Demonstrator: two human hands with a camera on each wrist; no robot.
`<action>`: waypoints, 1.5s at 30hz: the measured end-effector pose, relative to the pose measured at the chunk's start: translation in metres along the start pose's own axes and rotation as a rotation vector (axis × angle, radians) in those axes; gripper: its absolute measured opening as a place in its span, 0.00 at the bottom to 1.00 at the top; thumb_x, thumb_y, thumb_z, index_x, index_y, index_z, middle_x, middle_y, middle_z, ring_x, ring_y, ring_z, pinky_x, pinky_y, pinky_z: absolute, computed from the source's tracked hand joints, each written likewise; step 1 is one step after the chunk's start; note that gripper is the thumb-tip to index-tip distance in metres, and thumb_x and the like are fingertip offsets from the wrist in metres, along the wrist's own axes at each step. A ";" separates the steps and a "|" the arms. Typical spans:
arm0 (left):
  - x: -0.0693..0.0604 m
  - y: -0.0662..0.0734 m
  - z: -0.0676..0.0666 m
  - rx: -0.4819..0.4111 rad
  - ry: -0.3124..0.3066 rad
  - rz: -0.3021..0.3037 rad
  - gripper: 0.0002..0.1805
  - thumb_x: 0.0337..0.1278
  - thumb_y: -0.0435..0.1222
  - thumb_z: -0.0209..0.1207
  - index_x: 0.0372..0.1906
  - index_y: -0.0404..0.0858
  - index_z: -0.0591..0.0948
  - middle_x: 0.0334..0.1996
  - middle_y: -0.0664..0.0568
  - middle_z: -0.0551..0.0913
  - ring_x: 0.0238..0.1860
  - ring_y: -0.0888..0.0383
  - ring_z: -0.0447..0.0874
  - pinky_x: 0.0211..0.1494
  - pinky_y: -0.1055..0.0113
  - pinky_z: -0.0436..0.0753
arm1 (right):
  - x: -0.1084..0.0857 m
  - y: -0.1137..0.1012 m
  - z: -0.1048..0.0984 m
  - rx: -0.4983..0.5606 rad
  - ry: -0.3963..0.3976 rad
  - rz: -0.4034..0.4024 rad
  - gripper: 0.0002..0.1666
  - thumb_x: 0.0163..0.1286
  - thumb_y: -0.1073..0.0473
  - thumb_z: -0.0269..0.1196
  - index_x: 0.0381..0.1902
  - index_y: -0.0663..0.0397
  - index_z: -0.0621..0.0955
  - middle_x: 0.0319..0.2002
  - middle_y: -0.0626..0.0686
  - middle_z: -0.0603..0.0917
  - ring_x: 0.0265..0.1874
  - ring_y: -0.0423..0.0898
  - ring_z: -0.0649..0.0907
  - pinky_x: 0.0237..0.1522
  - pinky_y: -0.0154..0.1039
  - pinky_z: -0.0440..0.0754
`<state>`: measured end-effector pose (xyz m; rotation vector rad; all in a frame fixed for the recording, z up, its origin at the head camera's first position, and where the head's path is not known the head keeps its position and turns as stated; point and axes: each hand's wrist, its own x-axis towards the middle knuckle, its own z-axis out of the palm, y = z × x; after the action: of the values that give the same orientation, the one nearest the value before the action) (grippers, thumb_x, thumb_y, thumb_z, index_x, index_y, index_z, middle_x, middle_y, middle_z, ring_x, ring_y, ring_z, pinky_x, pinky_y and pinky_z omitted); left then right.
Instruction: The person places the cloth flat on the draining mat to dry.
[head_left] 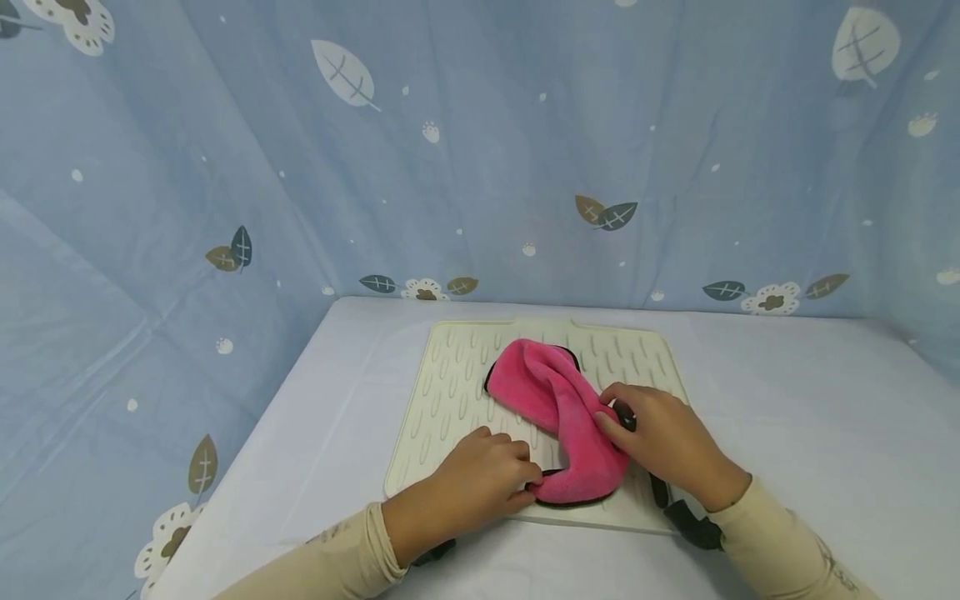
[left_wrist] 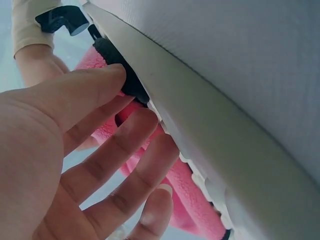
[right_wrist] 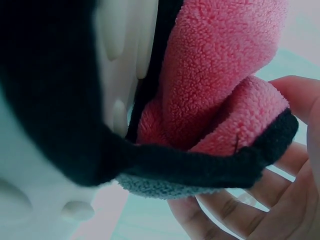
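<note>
A pink plush cloth (head_left: 588, 454) with black edging lies bunched and twisted on a cream ridged mat (head_left: 442, 408). My left hand (head_left: 480, 483) pinches its near left corner at the mat's front edge. In the left wrist view the thumb (left_wrist: 107, 77) presses on the black edging, while the other fingers are spread beside the mat's rim. With thumb and forefinger, my right hand (head_left: 667, 433) grips the cloth's right side. The right wrist view shows the cloth's folded corner (right_wrist: 240, 130) with a grey underside, and fingers (right_wrist: 227, 207) beneath it.
A white-covered table (head_left: 810, 433) extends around the mat. Blue curtain fabric (head_left: 480, 167) with leaf prints hangs behind it and along the left side. Dark straps (head_left: 693, 525) sit near both wrists.
</note>
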<state>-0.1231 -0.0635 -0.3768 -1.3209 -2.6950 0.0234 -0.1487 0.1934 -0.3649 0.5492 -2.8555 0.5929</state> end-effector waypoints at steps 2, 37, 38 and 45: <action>0.001 0.000 0.001 0.014 0.019 0.002 0.03 0.57 0.46 0.68 0.36 0.60 0.88 0.34 0.66 0.85 0.36 0.66 0.83 0.35 0.70 0.73 | 0.000 0.001 0.001 0.002 0.006 0.000 0.07 0.65 0.55 0.68 0.40 0.49 0.84 0.21 0.40 0.75 0.23 0.37 0.72 0.28 0.35 0.72; -0.013 -0.062 -0.023 -0.069 0.144 -0.320 0.05 0.48 0.39 0.62 0.25 0.49 0.76 0.21 0.64 0.73 0.23 0.66 0.69 0.30 0.68 0.67 | 0.002 0.025 -0.009 0.002 0.047 0.030 0.11 0.63 0.63 0.69 0.44 0.54 0.83 0.20 0.44 0.76 0.18 0.38 0.70 0.22 0.32 0.69; -0.013 -0.063 -0.024 -0.073 0.147 -0.328 0.05 0.48 0.39 0.62 0.25 0.49 0.76 0.21 0.64 0.73 0.23 0.66 0.69 0.30 0.67 0.67 | 0.002 0.025 -0.009 0.002 0.043 0.033 0.11 0.63 0.62 0.69 0.44 0.55 0.83 0.20 0.44 0.76 0.18 0.38 0.70 0.22 0.32 0.69; -0.015 -0.071 -0.028 -0.062 0.175 -0.356 0.05 0.47 0.39 0.62 0.24 0.47 0.77 0.20 0.63 0.73 0.21 0.66 0.68 0.29 0.66 0.69 | 0.002 0.027 -0.009 0.004 0.036 0.046 0.11 0.63 0.63 0.69 0.43 0.55 0.83 0.22 0.45 0.79 0.21 0.39 0.72 0.23 0.33 0.70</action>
<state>-0.1661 -0.1207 -0.3453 -0.7962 -2.7518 -0.2047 -0.1604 0.2189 -0.3657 0.4704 -2.8405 0.6097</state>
